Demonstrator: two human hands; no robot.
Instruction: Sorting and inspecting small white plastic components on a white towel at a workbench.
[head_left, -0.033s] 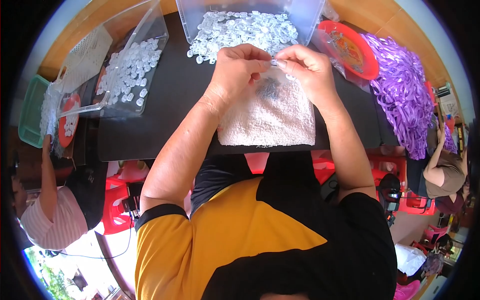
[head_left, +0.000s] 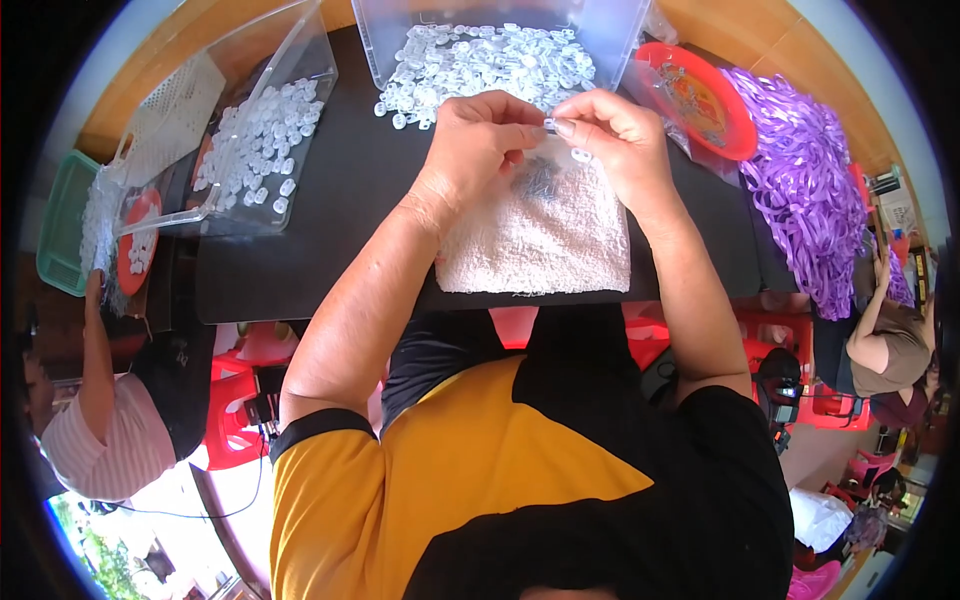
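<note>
Above the far part of a pale towel (head_left: 530,250), both hands meet fingertip to fingertip at a small clear plastic piece (head_left: 549,124). My left hand (head_left: 477,135) pinches it from the left, thumb against forefinger. From the right, my right hand (head_left: 622,140) pinches it too; the fingers partly cover it. A second clear plastic piece (head_left: 581,155) shows just below my right fingers; whether they hold it I cannot tell. Between the wrists, a little heap of thin metal bits (head_left: 537,180) lies on the towel, too fine to make out singly.
Beyond my hands, a clear bin (head_left: 375,45) lies with many clear pieces (head_left: 490,65) spilling out. Another clear box (head_left: 318,50) with similar pieces stands left. Right are a red tray (head_left: 735,130) of metal parts and heaped purple straps (head_left: 800,180). Other people sit at both sides.
Both hands keep their pinch and have barely shifted. The second clear piece below my right fingers shows slightly more.
</note>
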